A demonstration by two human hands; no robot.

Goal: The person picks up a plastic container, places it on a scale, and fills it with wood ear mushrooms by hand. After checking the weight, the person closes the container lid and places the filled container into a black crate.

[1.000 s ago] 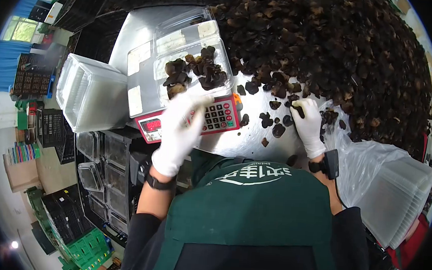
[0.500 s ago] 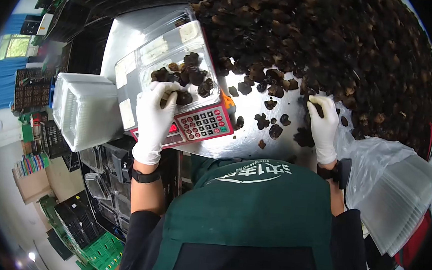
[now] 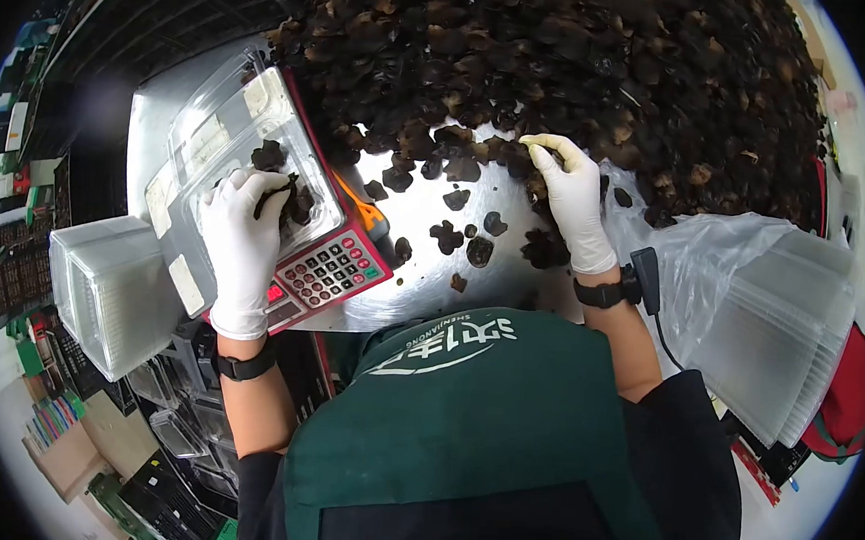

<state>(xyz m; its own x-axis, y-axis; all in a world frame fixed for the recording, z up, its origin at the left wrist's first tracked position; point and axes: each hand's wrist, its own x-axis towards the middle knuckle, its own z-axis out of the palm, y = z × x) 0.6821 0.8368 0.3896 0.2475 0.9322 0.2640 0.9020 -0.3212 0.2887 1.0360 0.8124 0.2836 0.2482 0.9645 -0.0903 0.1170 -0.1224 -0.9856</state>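
My left hand (image 3: 240,231), in a white glove, is over a clear plastic tray (image 3: 328,213) on a red digital scale (image 3: 377,268). Its fingers are closed on a dark wood ear mushroom (image 3: 275,197). Another mushroom (image 3: 269,155) lies in the tray just beyond the fingertips. At the near edge of a large heap of wood ear mushrooms (image 3: 587,70), my gloved right hand (image 3: 570,194) has thumb and finger brought together in a pinch. Whatever may be between those fingertips is too small to make out.
Loose mushrooms (image 3: 446,237) are scattered over the metal table (image 3: 406,293). An orange-handled tool (image 3: 365,208) lies against the scale. Stacked clear trays (image 3: 115,288) stand at the left; more trays (image 3: 775,324), partly in a plastic bag (image 3: 689,258), are at the right.
The view has shifted, so the scale appears further left. My left hand's fingers have moved over the mushrooms in the tray. My right hand has reached further forward to the heap's edge.
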